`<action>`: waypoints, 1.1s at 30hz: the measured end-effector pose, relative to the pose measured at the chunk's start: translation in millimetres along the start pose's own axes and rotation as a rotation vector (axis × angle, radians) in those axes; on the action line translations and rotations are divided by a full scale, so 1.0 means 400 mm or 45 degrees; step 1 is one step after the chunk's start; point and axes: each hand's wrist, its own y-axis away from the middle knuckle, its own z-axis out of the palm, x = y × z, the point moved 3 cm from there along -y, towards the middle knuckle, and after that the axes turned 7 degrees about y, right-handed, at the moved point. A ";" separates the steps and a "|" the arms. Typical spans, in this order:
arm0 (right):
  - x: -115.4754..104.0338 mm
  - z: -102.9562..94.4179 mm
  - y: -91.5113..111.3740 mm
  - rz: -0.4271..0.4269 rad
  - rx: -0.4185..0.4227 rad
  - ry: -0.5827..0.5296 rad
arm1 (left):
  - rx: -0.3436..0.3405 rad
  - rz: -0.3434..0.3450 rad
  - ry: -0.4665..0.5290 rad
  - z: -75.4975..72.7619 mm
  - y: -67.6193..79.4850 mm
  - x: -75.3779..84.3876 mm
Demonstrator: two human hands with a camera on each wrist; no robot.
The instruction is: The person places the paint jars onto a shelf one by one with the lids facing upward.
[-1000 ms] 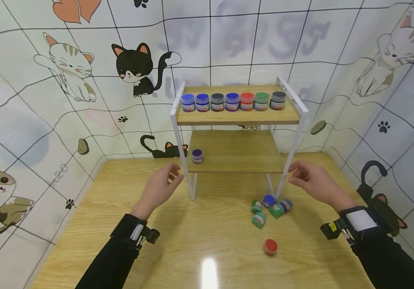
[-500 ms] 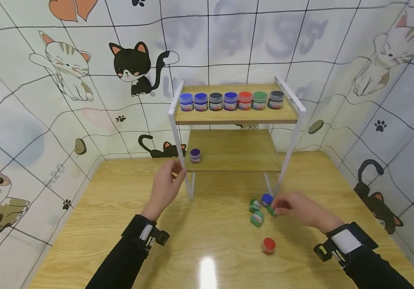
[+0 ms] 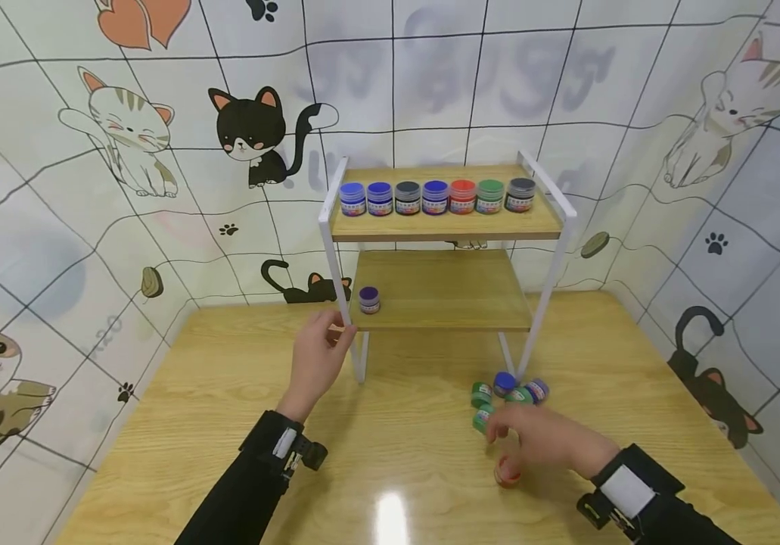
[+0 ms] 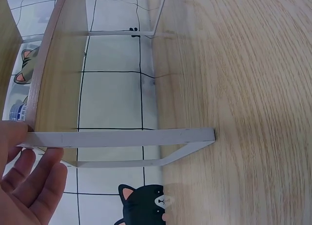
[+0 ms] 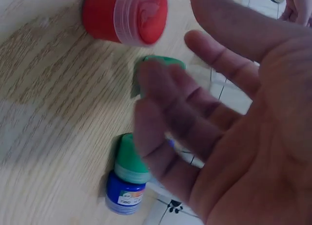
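Observation:
My left hand [image 3: 318, 363] is at the left side of a two-tier shelf [image 3: 444, 291]. In the left wrist view, thumb and fingers pinch its white metal leg [image 4: 122, 138]. My right hand [image 3: 546, 437] hovers just over a red paint jar [image 3: 507, 473], partly hiding it. In the right wrist view the fingers [image 5: 180, 113] are spread and loosely bent, holding nothing, with the red jar beyond them. Close by are a blue-lidded jar [image 3: 504, 384], a purple-blue jar [image 3: 537, 390] and several green jars [image 3: 481, 393], one partly behind the right hand.
Along the top shelf stands a row of several jars, including a red one [image 3: 462, 197] and a green one [image 3: 489, 197]. One purple-lidded jar [image 3: 369, 300] sits at the left of the lower shelf. Cat-patterned walls [image 3: 390, 91] enclose the wooden table [image 3: 226, 393].
My right hand has moved from the shelf's right leg down past the green jars to the red jar. The left hand has come in against the left leg.

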 end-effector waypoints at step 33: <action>-0.002 0.023 -0.026 -0.223 -0.013 0.111 | 0.102 -0.031 0.154 0.006 0.006 -0.014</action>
